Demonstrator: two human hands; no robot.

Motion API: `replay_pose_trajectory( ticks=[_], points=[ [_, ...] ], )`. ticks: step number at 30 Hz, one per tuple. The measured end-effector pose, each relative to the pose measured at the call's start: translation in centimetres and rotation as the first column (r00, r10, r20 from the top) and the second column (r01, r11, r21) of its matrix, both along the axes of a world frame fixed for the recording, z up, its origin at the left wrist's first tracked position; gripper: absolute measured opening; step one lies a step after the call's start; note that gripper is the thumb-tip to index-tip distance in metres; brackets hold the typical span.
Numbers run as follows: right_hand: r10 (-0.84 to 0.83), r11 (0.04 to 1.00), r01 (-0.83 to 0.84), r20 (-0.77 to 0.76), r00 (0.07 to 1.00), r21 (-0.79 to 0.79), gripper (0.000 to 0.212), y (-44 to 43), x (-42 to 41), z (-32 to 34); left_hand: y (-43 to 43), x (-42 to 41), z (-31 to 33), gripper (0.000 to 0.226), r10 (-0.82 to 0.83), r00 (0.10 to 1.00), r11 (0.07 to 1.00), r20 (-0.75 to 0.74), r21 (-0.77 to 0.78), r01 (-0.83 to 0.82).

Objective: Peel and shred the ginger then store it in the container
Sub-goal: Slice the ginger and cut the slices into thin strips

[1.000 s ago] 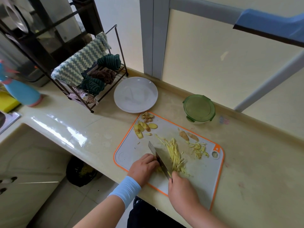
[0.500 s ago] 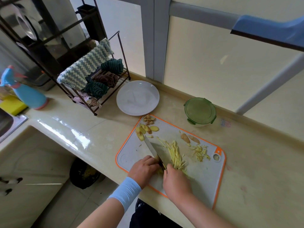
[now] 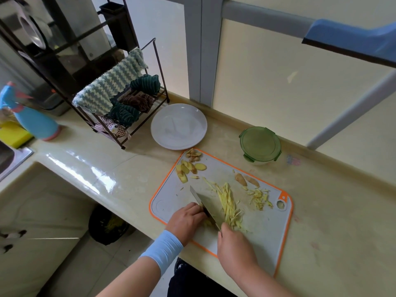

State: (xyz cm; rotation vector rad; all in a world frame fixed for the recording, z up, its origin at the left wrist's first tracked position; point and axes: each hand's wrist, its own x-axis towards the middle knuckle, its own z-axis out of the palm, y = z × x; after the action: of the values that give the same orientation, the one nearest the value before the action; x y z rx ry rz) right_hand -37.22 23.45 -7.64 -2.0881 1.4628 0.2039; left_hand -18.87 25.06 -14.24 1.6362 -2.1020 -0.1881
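left grip [image 3: 186,221]: fingers curled down, wrist sleeved | right grip [image 3: 235,251]: clenched on knife [image 3: 209,207] handle | forearms converging

Glossy stone-like counter [image 3: 90,168], matt plastic cutting board [image 3: 263,230], shiny metal knife [image 3: 209,205], fuzzy cloth [image 3: 107,88].

one cutting board [image 3: 257,232], one knife [image 3: 209,205], one white plate [image 3: 179,126], one lidded container [image 3: 260,144], two heaps of ginger shreds [image 3: 228,204] [image 3: 259,198], one spray bottle [image 3: 32,121], one cloth rack [image 3: 160,68], one yellow sponge [image 3: 12,135], two hands [image 3: 186,221] [image 3: 235,249], one worktop [image 3: 107,168].

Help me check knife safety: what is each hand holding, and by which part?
The right hand grips the knife by its handle; the left hand pins a ginger piece from above.
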Motion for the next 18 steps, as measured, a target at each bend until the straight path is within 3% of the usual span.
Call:
replay_pose_trajectory(
  ticks=[9, 16, 18],
  points=[
    [0.029, 0.999, -0.030, -0.034, 0.999, -0.017, 0.010, -2.1, 3.0, 0.4, 0.3, 0.0, -0.2, 0.027, 0.022, 1.000, 0.999, -0.012, 0.029, -0.021],
    [0.010, 1.000, -0.009, 0.010, 1.000, -0.013, 0.013, 0.3, -0.8, 1.1, 0.3, 0.0, -0.7, 0.014, 0.046, 0.998, 0.999, -0.040, 0.030, -0.045],
    [-0.001, 1.000, 0.001, 0.011, 1.000, 0.013, 0.014, 0.7, -1.7, 0.9, 0.4, 0.0, -1.1, 0.024, 0.041, 0.997, 0.998, -0.064, 0.042, -0.039]
  ],
)
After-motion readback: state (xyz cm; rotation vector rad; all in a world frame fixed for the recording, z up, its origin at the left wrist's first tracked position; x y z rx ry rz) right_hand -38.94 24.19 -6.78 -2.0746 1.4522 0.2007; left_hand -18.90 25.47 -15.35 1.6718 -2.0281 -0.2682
